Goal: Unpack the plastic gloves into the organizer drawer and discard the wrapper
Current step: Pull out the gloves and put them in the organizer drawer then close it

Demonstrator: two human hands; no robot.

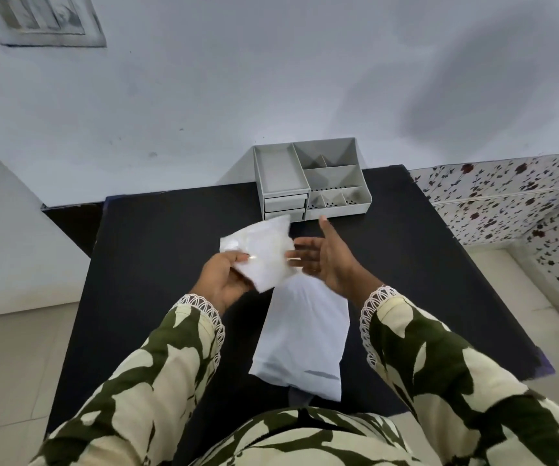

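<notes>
A translucent white pack of plastic gloves (260, 251) is held above the black table (157, 264). My left hand (221, 280) grips its lower left edge. My right hand (322, 257) is open just right of the pack, palm facing it, fingertips at its right edge. Below the hands a flat white wrapper bag (301, 341) lies on the table. The grey organizer (308, 178) stands at the table's far edge, with open compartments on top and two small shut drawers (285, 207) at its front left.
A pale blue wall rises behind the table. A floral-patterned surface (506, 196) lies to the right, a white slab (6, 237) to the left, and tiled floor on both sides. My patterned sleeves fill the bottom of the view.
</notes>
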